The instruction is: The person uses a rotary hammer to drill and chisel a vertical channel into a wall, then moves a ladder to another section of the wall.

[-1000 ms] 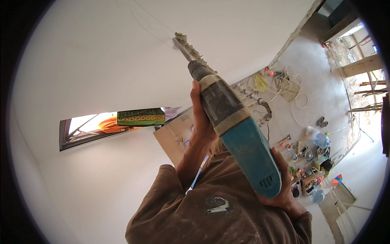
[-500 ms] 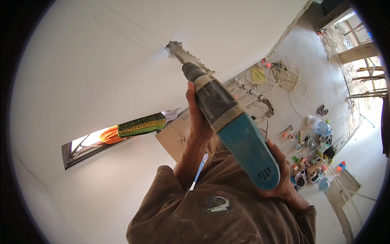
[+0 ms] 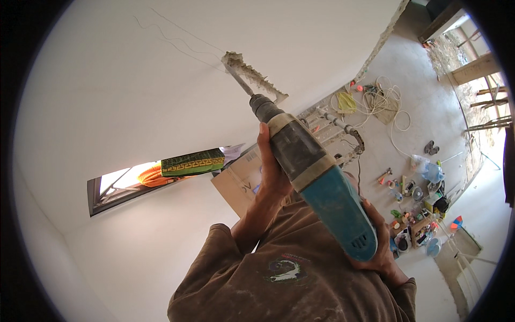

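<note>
A teal and dark grey rotary hammer (image 3: 338,209) slants up to the left in both my hands. My left hand (image 3: 274,174) is wrapped round its front barrel, thumb along the side. At the back end my right hand (image 3: 382,249) grips the handle, which the body mostly hides. A long steel chisel bit (image 3: 240,79) reaches from the chuck to the upper end of a rough chased groove (image 3: 262,80) in the white wall. Whether the tip presses on the masonry I cannot tell. Thin wavy pencil lines (image 3: 182,39) run up and left from the groove.
Left of me is a narrow window (image 3: 102,196) with orange and green cloth (image 3: 193,163) in it. A cardboard box (image 3: 236,188) stands behind my left forearm. White cable (image 3: 399,107), pipes (image 3: 343,126), a water bottle (image 3: 432,172) and scattered tools lie on the floor at right.
The rotary hammer and both hands have shifted slightly down and right in the view. More of the chisel bit and the groove shows. The background has shifted a little too.
</note>
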`<move>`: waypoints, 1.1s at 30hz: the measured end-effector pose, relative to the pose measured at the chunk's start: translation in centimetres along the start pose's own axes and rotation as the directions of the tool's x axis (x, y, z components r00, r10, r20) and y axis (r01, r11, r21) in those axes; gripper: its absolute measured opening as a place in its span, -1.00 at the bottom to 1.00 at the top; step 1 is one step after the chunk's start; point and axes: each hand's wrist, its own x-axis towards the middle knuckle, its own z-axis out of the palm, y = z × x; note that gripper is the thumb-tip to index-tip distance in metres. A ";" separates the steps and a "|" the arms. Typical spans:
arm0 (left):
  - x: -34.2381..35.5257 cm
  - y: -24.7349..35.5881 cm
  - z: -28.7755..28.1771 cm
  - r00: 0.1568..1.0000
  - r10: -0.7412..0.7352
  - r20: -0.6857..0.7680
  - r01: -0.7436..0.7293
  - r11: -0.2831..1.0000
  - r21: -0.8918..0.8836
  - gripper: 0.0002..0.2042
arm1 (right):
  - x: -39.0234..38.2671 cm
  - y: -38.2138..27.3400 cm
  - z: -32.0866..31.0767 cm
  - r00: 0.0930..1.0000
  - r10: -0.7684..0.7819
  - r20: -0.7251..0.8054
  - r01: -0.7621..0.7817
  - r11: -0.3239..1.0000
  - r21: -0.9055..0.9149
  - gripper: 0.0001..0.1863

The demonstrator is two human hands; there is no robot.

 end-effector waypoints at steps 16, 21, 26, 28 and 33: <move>3.4 2.7 -1.1 0.993 0.032 -0.110 -0.019 0.993 0.117 -0.30 | 4.4 2.0 1.5 0.999 0.026 -0.019 -0.026 0.999 0.038 0.00; 3.8 2.7 -0.4 0.993 -0.013 -0.116 0.021 0.997 0.071 -0.34 | 5.4 2.2 1.1 0.999 0.005 -0.052 -0.001 0.998 0.070 -0.01; 2.3 1.4 1.4 0.998 -0.043 -0.055 0.048 0.995 0.088 -0.33 | 2.7 1.9 -0.3 0.998 0.062 -0.021 -0.061 0.997 0.049 0.03; 1.9 0.5 1.6 0.996 -0.054 -0.067 0.059 0.996 0.064 -0.34 | 1.8 1.1 -1.3 0.999 0.025 -0.028 -0.025 0.999 0.020 0.08; 1.0 -0.8 2.1 0.999 -0.043 0.016 0.042 0.997 0.072 -0.36 | -1.0 2.2 -1.5 0.997 0.006 -0.083 -0.002 0.999 0.046 0.09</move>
